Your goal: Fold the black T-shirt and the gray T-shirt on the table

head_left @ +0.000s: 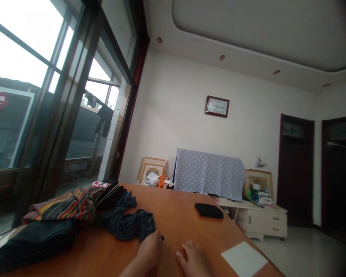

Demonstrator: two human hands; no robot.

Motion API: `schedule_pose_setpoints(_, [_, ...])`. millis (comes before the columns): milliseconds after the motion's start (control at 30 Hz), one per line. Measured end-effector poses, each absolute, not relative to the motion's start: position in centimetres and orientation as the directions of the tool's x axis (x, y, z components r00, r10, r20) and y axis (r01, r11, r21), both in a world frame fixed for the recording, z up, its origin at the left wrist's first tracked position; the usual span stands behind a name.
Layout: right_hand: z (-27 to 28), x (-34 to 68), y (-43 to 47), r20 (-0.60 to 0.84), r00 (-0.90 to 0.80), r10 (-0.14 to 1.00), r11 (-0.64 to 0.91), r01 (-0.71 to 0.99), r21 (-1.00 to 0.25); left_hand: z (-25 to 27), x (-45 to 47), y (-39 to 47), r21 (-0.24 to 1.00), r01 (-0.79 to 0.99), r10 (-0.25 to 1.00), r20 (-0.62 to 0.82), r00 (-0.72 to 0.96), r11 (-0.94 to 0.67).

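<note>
A crumpled dark blue-grey garment (125, 225) stretches across the wooden table (187, 227) from the clothes pile toward me. At its near end is my left hand (150, 248), its fingers closed, with a bit of dark cloth showing just past the fingertips. My right hand (192, 258) rests low over the table to the right, holding nothing, thumb apart from its slightly bent fingers. Farther off, a folded black cloth (209, 210) lies near the table's right edge.
A striped garment (66, 206) and folded dark clothes (36, 242) are piled at the left by the window. A white sheet (244, 259) lies at the right edge. Behind stand a low white cabinet (265, 223) and a dotted cloth cover (209, 171).
</note>
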State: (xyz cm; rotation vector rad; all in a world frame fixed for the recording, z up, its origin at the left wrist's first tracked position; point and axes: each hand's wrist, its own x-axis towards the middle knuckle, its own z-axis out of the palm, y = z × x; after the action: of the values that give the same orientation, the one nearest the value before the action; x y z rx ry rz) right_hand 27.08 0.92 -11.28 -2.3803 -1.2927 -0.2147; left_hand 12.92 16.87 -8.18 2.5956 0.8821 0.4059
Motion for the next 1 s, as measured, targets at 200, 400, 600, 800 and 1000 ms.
schedule_pose_setpoints(200, [-12.4,25.9,0.8,0.315,0.594,0.740,-0.502,0.800,-0.329,-11.8,10.8,14.1,0.620,0.271,0.580,0.373,0.724,-0.736])
schedule_pose_setpoints(400, [-13.2,22.4,-1.4,0.392,0.583,0.712,-0.318,0.765,-0.560,-12.2,8.8,10.5,0.748,-0.031,0.570,0.531,0.627,-0.663])
schedule_pose_setpoints(600, [-12.1,19.2,-4.6,0.481,0.534,0.695,-0.015,0.680,-0.733,-9.0,5.7,4.3,0.760,-0.193,0.497,0.572,0.653,-0.621])
schedule_pose_setpoints(800, [-11.1,18.4,-6.5,0.343,0.700,0.627,0.102,0.363,-0.926,-8.3,2.6,2.8,0.750,-0.169,0.456,0.548,0.701,-0.639])
schedule_pose_setpoints(1000, [-9.7,19.3,-7.8,0.119,0.867,0.484,0.354,-0.070,-0.933,-10.4,0.5,6.0,0.767,0.041,0.646,0.509,0.569,-0.640])
